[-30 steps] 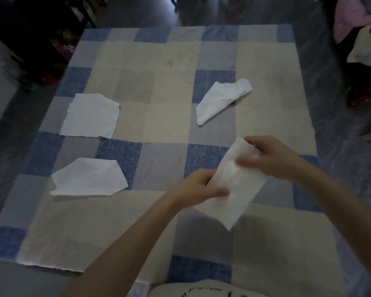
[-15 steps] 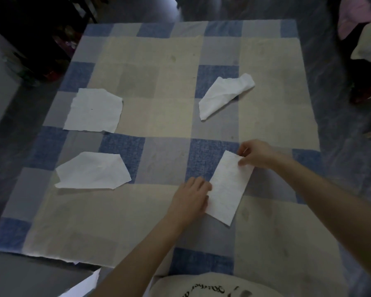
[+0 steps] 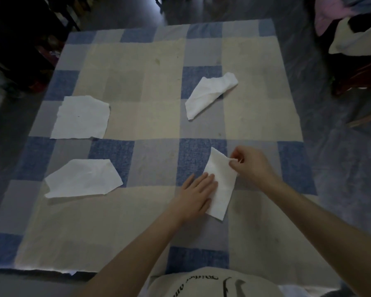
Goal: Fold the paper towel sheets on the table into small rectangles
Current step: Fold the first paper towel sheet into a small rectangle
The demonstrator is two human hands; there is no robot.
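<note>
The right hand (image 3: 252, 166) pinches the far right edge of the folded sheet (image 3: 221, 185); the left hand (image 3: 198, 195) lies flat, fingers straight, pressing its left side onto the table (image 3: 159, 116). If that pinch tugs before the left palm holds firm, the strip will likely skew or tear. Three other sheets lie apart: one crumpled (image 3: 210, 93), two flat (image 3: 81, 117) (image 3: 84, 179).
</note>
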